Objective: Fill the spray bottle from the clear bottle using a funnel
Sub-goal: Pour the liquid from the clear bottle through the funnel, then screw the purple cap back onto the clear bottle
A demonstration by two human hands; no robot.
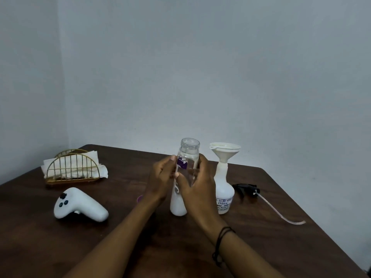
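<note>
At tabletop centre: clear bottle [187, 173], upright, cap off, mouth open, ready for pouring.
Right hand [197, 189]: fingers [201, 163] curled round bottle's right side, gripping it.
Left hand [160, 179]: fingers wrapped on bottle's left side, apparently steadying it for a lift.
Just right of bottle: spray bottle [223, 189], white, upright, funnel [224, 151] seated in its neck to catch the pour.
Further right: black spray head [246, 189] with tube, lying off so neck stays open.
Left side: white controller [79, 204]; napkin holder [73, 168] behind it.
Tabletop [281, 237]: dark wood.
</note>
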